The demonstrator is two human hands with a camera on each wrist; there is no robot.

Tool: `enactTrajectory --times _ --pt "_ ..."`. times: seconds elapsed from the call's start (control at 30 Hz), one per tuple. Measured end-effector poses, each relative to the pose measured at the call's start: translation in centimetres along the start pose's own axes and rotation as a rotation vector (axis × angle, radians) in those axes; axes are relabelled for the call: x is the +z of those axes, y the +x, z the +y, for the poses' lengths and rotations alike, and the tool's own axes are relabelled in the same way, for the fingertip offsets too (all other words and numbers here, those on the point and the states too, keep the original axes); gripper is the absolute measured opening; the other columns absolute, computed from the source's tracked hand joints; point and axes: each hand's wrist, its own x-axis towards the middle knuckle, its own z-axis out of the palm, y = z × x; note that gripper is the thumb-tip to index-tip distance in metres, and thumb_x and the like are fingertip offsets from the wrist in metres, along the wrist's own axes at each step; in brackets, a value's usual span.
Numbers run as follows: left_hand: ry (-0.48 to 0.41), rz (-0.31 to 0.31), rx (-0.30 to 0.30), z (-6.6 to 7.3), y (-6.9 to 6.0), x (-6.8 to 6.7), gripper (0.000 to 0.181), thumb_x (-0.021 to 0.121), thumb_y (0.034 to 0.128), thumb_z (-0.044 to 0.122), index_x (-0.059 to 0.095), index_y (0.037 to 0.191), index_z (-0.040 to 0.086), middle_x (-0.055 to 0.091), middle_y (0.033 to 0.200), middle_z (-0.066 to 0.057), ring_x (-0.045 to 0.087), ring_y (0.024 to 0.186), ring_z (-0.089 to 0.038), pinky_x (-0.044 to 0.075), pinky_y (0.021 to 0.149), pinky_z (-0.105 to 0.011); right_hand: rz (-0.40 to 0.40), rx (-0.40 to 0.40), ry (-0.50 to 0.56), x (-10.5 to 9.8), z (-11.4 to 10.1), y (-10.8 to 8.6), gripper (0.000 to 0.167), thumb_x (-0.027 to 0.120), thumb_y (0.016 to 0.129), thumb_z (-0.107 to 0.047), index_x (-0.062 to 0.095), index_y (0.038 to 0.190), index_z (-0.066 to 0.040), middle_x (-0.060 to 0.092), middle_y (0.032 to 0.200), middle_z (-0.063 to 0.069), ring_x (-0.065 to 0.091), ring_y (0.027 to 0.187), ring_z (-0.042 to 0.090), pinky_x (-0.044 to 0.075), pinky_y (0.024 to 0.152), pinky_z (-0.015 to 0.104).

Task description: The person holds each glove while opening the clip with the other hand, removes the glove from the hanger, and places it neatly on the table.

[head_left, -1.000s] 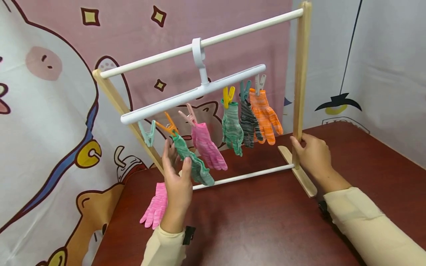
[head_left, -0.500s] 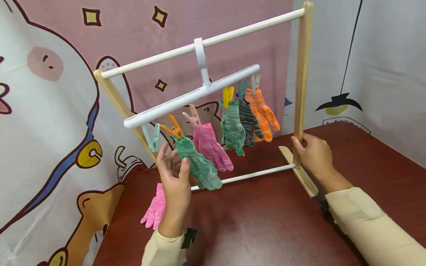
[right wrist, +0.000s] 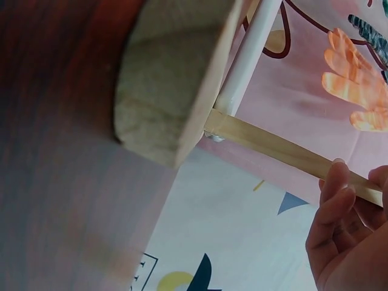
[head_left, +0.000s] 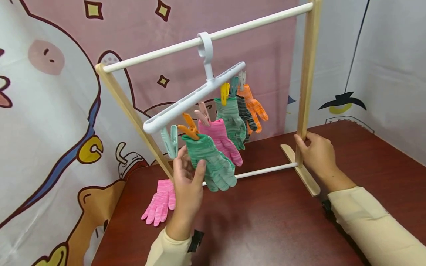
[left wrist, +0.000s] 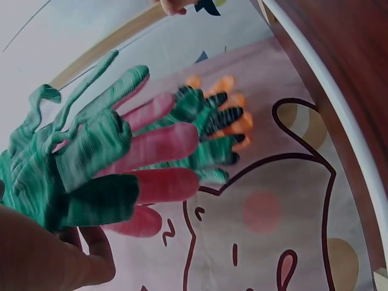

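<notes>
My left hand (head_left: 188, 190) is at the left edge of a green glove (head_left: 214, 162), thumb raised in front and fingers partly hidden behind it. An orange clothespin (head_left: 189, 127) holds this glove on a white hanger (head_left: 191, 101). Behind it hang a pink glove (head_left: 223, 138), another green glove (head_left: 231, 118), a dark striped glove (head_left: 247, 112) and an orange glove (head_left: 255, 109), each on a clothespin. A pale mint clothespin (head_left: 171, 142) hangs bare at the near end. My right hand (head_left: 317, 155) grips the wooden post (head_left: 307, 85) of the rack near its foot.
A pink glove (head_left: 161, 203) lies on the dark red tabletop (head_left: 266, 225) left of the rack. The rack's top rod (head_left: 259, 24) carries the hanger hook; a lower rod (head_left: 266, 171) joins its feet. A printed cloth (head_left: 60, 118) hangs behind.
The hanger has turned, its near end swinging right and toward me while its far end moves left. My left hand has moved right alongside the green glove. The right hand keeps its grip.
</notes>
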Motion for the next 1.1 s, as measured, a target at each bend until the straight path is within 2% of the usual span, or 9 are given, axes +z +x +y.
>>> enactTrajectory --times 0.1,0.2,0.4,0.53,0.77,0.93,1.1 --pt "-0.018 -0.044 0.016 0.3 -0.2 0.2 0.056 0.061 0.0993 0.012 0.035 0.149 0.010 0.060 0.130 -0.009 0.060 0.118 -0.021 0.054 0.094 -0.029 -0.010 0.011 -0.005 -0.2 0.0 0.0 0.033 0.061 0.099 -0.035 0.071 0.096 -0.004 0.071 0.076 0.020 0.063 0.066 0.039 0.040 0.052 0.051" --pt "-0.034 -0.067 0.021 0.6 -0.4 0.4 0.050 0.061 0.0993 0.014 0.042 0.145 0.010 0.062 0.128 -0.010 0.062 0.116 -0.023 0.056 0.092 -0.031 -0.014 0.019 -0.007 -0.2 0.0 0.1 0.034 0.060 0.099 -0.036 0.071 0.095 -0.005 0.071 0.075 0.019 0.061 0.065 0.037 0.039 0.051 0.047" --pt "0.002 -0.051 -0.003 1.2 -0.8 0.5 0.034 0.063 0.0980 0.011 0.055 0.130 0.004 0.067 0.116 -0.006 0.066 0.105 -0.019 0.058 0.084 -0.031 -0.018 0.017 -0.006 -0.2 0.0 0.1 0.035 0.059 0.100 -0.037 0.071 0.093 -0.005 0.071 0.073 0.018 0.062 0.066 0.037 0.039 0.052 0.048" --pt "0.029 -0.057 0.005 1.5 -0.9 0.4 0.032 0.062 0.0981 0.009 0.058 0.130 0.005 0.067 0.117 -0.008 0.066 0.105 -0.020 0.059 0.084 -0.031 -0.018 0.011 -0.005 -0.2 0.1 0.1 0.035 0.059 0.100 -0.037 0.070 0.091 -0.006 0.070 0.071 0.017 0.061 0.064 0.036 0.039 0.052 0.048" --pt "0.023 -0.059 0.008 1.5 -0.9 0.3 0.028 0.061 0.0987 0.010 0.063 0.127 0.008 0.069 0.113 -0.009 0.068 0.102 -0.021 0.060 0.081 -0.033 -0.019 0.012 -0.007 -0.1 0.0 0.1 0.031 0.061 0.099 -0.034 0.070 0.092 -0.004 0.071 0.074 0.018 0.063 0.067 0.039 0.040 0.052 0.050" --pt "0.039 -0.039 0.003 1.5 -0.9 0.2 0.027 0.063 0.0980 0.012 0.064 0.123 0.004 0.070 0.109 -0.010 0.069 0.098 -0.019 0.060 0.080 -0.032 -0.049 0.030 -0.020 -0.4 -0.2 0.2 0.040 0.056 0.101 -0.041 0.070 0.095 -0.004 0.072 0.079 0.021 0.065 0.074 0.046 0.041 0.055 0.056" --pt "0.058 -0.026 0.002 1.4 -1.1 0.0 0.029 0.064 0.0973 0.013 0.064 0.123 0.001 0.069 0.109 -0.013 0.068 0.097 -0.017 0.059 0.077 -0.029 -0.074 0.040 -0.023 -0.6 -0.3 0.1 0.043 0.054 0.101 -0.044 0.070 0.095 -0.004 0.071 0.075 0.020 0.065 0.072 0.045 0.040 0.051 0.052"
